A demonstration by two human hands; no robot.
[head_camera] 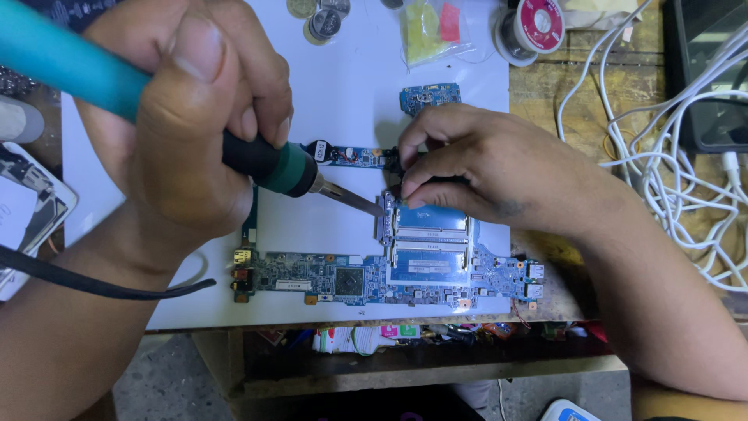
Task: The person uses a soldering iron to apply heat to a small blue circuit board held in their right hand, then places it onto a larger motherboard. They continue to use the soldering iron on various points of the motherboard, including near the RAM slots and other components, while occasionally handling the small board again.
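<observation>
My left hand (pixel 183 117) grips a soldering iron (pixel 265 164) with a teal handle and black-and-green collar; its metal tip touches the upper left corner of a blue laptop circuit board (pixel 366 277) lying on a white sheet (pixel 351 70). My right hand (pixel 491 168) rests on the board's top edge, fingertips pinched close to the iron's tip; whether something thin is held between them I cannot tell. A narrow blue board strip (pixel 351 154) lies just above the tip.
A small blue board (pixel 429 97), coin cells (pixel 323 23), a yellow bag (pixel 428 31) and a solder spool (pixel 531 27) lie at the back. White cables (pixel 670 164) tangle on the right. The iron's black cord (pixel 93 284) crosses left. The table's front edge runs below the board.
</observation>
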